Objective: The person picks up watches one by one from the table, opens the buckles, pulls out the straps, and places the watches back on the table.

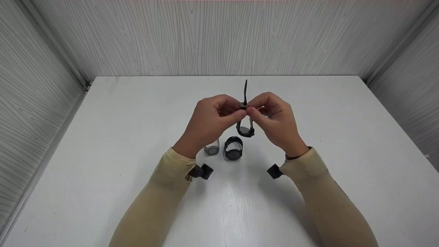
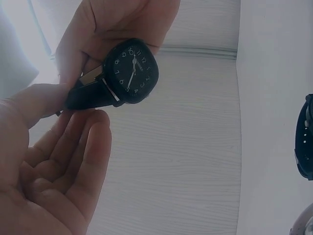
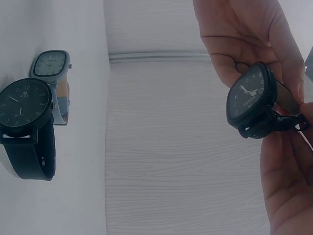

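Note:
Both hands hold a black wristwatch (image 1: 245, 131) in the air above the table. My left hand (image 1: 214, 118) pinches its strap between thumb and fingers. From the other side, the thumb and fingers of my right hand (image 1: 274, 116) pinch the strap at the same spot, near the buckle. One strap end points upward past the fingertips, and the square dial (image 2: 133, 71) hangs below in a loop. Fingers partly hide the buckle. On the table below stand a black round-dial watch (image 1: 234, 154) and a pale grey square-dial watch (image 1: 212, 150), the latter partly behind my left wrist.
The white table (image 1: 137, 103) meets a wood-grained back panel (image 1: 219, 37), with similar panels at left and right. Small black wrist cameras (image 1: 274, 171) stick out from both sleeves, above the table and close to the standing watches.

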The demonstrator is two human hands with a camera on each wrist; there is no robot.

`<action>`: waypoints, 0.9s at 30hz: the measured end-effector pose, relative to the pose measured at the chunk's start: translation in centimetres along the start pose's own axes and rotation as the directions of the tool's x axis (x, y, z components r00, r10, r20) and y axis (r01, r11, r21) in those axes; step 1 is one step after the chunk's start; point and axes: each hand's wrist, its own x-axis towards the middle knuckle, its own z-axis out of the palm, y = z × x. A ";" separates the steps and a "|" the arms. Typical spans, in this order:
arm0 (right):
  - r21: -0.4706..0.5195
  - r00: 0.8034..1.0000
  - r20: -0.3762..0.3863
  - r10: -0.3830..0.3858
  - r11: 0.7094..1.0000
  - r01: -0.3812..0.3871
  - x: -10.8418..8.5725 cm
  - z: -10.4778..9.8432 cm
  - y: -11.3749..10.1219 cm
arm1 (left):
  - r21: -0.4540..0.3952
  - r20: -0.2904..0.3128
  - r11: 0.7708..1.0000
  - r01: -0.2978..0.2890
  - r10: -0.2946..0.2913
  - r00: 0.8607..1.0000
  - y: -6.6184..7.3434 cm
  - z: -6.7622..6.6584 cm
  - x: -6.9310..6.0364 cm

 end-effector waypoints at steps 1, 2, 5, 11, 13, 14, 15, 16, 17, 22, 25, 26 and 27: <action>0.001 1.000 -0.003 -0.002 1.000 0.002 0.0 0.0 0.0 | -0.001 0.004 1.000 0.001 -0.001 1.000 0.0 0.0 0.0; 0.003 1.000 -0.008 -0.005 1.000 0.005 0.0 0.0 0.0 | 0.004 0.009 1.000 0.002 -0.002 1.000 0.0 0.0 0.0; 0.014 1.000 -0.019 -0.009 1.000 0.009 0.0 -0.1 0.0 | 0.016 0.030 1.000 0.015 -0.015 0.999 -0.1 0.1 0.1; 0.037 0.999 -0.034 -0.007 0.999 0.008 0.0 -0.1 0.1 | 0.031 0.053 0.998 0.053 -0.054 0.997 -0.2 0.1 0.1; 0.041 0.999 -0.039 -0.005 0.999 0.007 0.0 -0.2 0.1 | 0.033 0.059 0.998 0.061 -0.063 0.996 -0.2 0.1 0.1; 0.047 0.999 -0.042 -0.003 0.999 0.005 0.0 -0.2 0.1 | 0.036 0.061 0.997 0.063 -0.065 0.996 -0.3 0.1 0.1; 0.051 0.999 -0.044 -0.003 0.999 0.005 0.0 -0.2 0.2 | 0.036 0.065 0.997 0.066 -0.068 0.996 -0.3 0.2 0.1; 0.055 0.999 -0.046 -0.004 0.998 0.007 0.1 -0.2 0.2 | 0.036 0.067 0.997 0.069 -0.071 0.995 -0.3 0.2 0.1; 0.060 0.999 -0.048 -0.005 0.998 0.008 0.1 -0.2 0.2 | 0.038 0.068 0.997 0.070 -0.072 0.995 -0.3 0.2 0.1; 0.083 0.999 -0.054 -0.009 0.996 0.014 0.1 -0.2 0.2 | 0.047 0.070 0.997 0.067 -0.071 0.995 -0.4 0.2 0.1; 0.102 0.998 -0.061 -0.011 0.995 0.017 0.1 -0.2 0.2 | 0.061 0.073 0.996 0.064 -0.068 0.995 -0.4 0.3 0.2; 0.111 0.998 -0.063 -0.013 0.994 0.020 0.1 -0.2 0.2 | 0.064 0.075 0.996 0.063 -0.068 0.995 -0.5 0.3 0.2; 0.120 0.998 -0.065 -0.016 0.992 0.024 0.1 -0.2 0.2 | 0.065 0.077 0.996 0.064 -0.069 0.995 -0.5 0.2 0.2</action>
